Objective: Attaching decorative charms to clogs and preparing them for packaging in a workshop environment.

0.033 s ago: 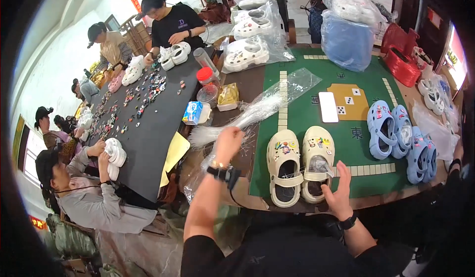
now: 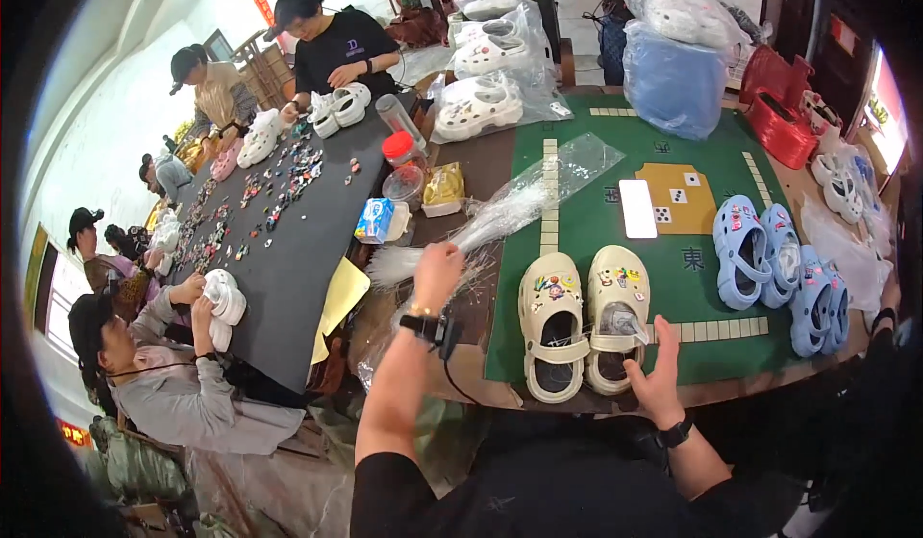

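A pair of cream clogs with colourful charms stands on the table before me, a left clog (image 2: 536, 348) and a right clog (image 2: 603, 373). A clear plastic packet (image 2: 620, 322) lies in the right one. My right hand (image 2: 658, 381) is open beside that clog, fingers spread, thumb near its side. My left hand (image 2: 437, 278) is at a bundle of thin clear plastic strands (image 2: 500, 216), which spill from a clear bag (image 2: 586, 158). Its fingers are curled together, and I cannot make out what is between them.
Blue clogs (image 2: 740, 259) stand to the right on the green mat (image 2: 577, 168), near a white phone (image 2: 637, 208). Bagged white clogs (image 2: 481, 103) sit at the back. On a dark table (image 2: 317, 250) to the left are loose charms (image 2: 288, 177), with people working around it.
My left hand has shifted slightly left and nearer to me over the strands. The right hand and the cream clogs look the same.
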{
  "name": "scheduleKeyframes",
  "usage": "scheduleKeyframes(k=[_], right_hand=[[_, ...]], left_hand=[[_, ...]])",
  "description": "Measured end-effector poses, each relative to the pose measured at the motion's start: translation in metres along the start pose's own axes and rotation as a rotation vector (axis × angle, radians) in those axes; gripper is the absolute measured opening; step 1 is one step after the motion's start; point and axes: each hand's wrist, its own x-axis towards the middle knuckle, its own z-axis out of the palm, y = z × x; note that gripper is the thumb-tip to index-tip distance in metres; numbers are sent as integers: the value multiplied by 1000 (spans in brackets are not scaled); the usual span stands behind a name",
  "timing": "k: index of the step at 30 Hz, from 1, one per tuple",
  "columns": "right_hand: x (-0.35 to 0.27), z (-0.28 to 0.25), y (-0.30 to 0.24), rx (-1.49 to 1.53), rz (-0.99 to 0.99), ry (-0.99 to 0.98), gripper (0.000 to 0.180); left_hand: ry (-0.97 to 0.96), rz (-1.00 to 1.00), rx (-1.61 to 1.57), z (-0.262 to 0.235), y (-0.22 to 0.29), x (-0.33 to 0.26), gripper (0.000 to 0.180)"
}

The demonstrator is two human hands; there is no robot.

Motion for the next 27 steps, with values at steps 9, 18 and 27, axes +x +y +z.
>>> scheduleKeyframes(k=[9, 18, 27], right_hand=[[-30, 27, 30, 197, 212, -14, 63], [-27, 30, 31, 202, 181, -1, 62], [-24, 33, 27, 222, 220, -9, 62]], left_hand=[[80, -58, 416, 57, -49, 57, 27], [377, 82, 75, 36, -70, 80, 24], [883, 15, -551, -73, 2, 65, 23]])
